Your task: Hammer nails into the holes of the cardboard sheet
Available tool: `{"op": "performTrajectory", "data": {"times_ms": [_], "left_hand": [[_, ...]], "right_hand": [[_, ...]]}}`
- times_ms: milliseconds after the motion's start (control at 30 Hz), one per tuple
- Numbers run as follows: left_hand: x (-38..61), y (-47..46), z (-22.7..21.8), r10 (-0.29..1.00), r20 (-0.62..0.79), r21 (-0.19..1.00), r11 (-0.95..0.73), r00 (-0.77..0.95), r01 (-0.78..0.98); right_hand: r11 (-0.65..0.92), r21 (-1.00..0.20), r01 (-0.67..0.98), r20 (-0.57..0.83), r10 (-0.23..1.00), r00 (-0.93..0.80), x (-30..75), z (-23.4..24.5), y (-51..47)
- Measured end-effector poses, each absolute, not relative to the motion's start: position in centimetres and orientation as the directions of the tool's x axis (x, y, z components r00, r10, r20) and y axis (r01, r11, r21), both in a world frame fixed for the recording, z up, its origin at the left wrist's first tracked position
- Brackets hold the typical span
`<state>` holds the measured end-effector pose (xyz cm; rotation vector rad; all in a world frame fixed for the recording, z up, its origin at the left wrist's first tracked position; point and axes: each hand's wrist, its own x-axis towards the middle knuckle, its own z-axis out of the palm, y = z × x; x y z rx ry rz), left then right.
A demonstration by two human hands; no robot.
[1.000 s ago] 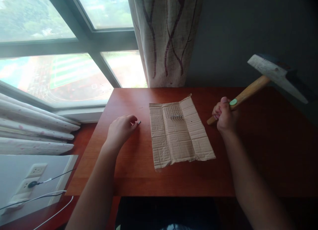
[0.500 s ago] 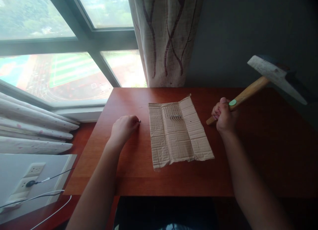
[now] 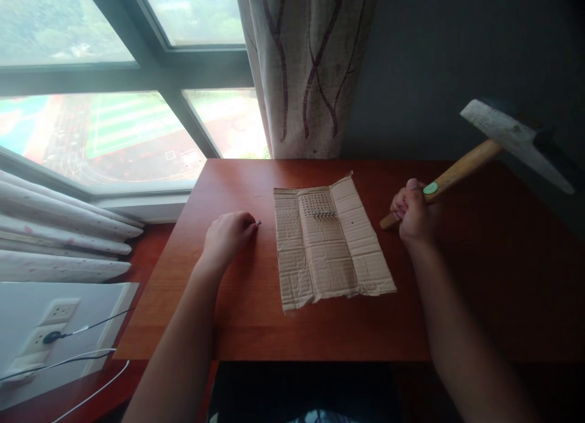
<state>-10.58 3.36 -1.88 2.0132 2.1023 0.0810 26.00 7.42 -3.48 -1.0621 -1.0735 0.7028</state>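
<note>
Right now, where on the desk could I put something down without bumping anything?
The desk looks bare in front, between the cardboard and the desk's near edge, and, narrowly, at the far side, between cardboard and curtain. It's crowded around the row of small metal fasteners on the cardboard, by the left hand, and near the hammer in the right hand.

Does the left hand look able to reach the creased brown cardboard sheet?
Probably yes: the left hand is left of the cardboard sheet, no obstacle showing between, though its fingers hold a small silvery metal piece.
</note>
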Motion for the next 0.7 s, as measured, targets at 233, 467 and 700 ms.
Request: {"op": "performTrajectory", "data": {"times_ms": [233,467,700], "left_hand": [[-10.49,3.27,-1.88,0.991,-0.13,0.204,0.042,-0.015,0.978],[-10.4,3.15,-1.96,0.995,-0.096,0.237,0.037,-0.014,0.971],[-10.71,3.25,-2.29,0.999,-0.039,0.257,0.042,-0.033,0.965]], "right_hand": [[0.368,-0.93,-0.011,0.342,0.874,0.344,25.99,-3.41,7.34],[0.378,-0.925,-0.03,0.347,0.875,0.338,25.97,-3.28,7.29],[0.373,-0.927,-0.028,0.342,0.875,0.344,26.07,-3.57,7.48]]}}
